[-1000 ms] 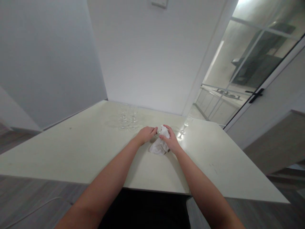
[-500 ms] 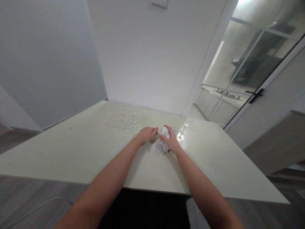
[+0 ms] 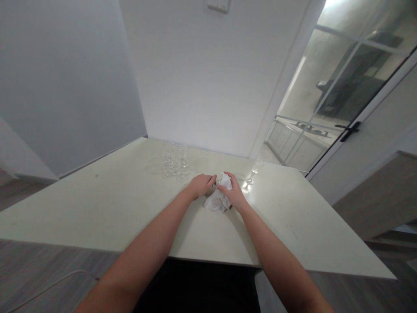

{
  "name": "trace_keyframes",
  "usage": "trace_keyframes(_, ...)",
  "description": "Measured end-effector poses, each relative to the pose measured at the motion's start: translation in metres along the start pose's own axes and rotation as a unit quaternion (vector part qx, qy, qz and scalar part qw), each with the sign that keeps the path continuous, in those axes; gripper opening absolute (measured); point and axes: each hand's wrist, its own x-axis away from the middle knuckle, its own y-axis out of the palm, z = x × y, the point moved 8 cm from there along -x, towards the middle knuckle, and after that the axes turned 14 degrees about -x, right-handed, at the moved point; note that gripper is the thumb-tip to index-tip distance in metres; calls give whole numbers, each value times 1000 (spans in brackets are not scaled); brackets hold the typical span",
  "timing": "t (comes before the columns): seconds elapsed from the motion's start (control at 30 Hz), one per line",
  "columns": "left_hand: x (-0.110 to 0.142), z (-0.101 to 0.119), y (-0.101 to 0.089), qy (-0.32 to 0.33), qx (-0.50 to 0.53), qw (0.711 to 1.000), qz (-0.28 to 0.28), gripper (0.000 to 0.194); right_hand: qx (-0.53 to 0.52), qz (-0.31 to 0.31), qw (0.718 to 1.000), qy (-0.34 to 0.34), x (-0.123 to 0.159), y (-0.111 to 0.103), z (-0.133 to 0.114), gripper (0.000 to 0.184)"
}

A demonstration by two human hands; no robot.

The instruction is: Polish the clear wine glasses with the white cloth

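Note:
Over the middle of a pale table [image 3: 97,204], my left hand [image 3: 200,184] is closed around a small clear glass [image 3: 215,184], which is mostly hidden by my fingers. My right hand [image 3: 233,194] grips a crumpled white cloth [image 3: 217,201] and presses it against that glass. The cloth hangs down and touches the tabletop. Both hands meet at the glass.
Several clear stemmed glasses [image 3: 175,163] stand in a group at the back of the table. A single stemmed glass [image 3: 253,170] stands to the right of my hands. A glass-panelled door [image 3: 345,91] is at the right, white walls behind.
Both hands stay at the glass and cloth; the whole view has shifted very slightly, with no clear change in grip.

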Motion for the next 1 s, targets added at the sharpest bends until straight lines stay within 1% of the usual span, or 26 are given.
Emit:
trace_keyframes(0.27,0,1,0,-4,7,1000,-7,60,9,2,1000,3,1,1,-2,60)
trace_keyframes(0.53,1,3,-1,-10,2,1000,-18,59,25,1,1000,-12,0,0,-1,59)
trace_keyframes(0.83,1,3,0,-5,-6,1000,-6,61,27,4,1000,-11,0,-1,1,59)
trace_keyframes(1.0,1,3,1,-7,-13,1000,-13,62,26,5,1000,-9,1,-1,1,59)
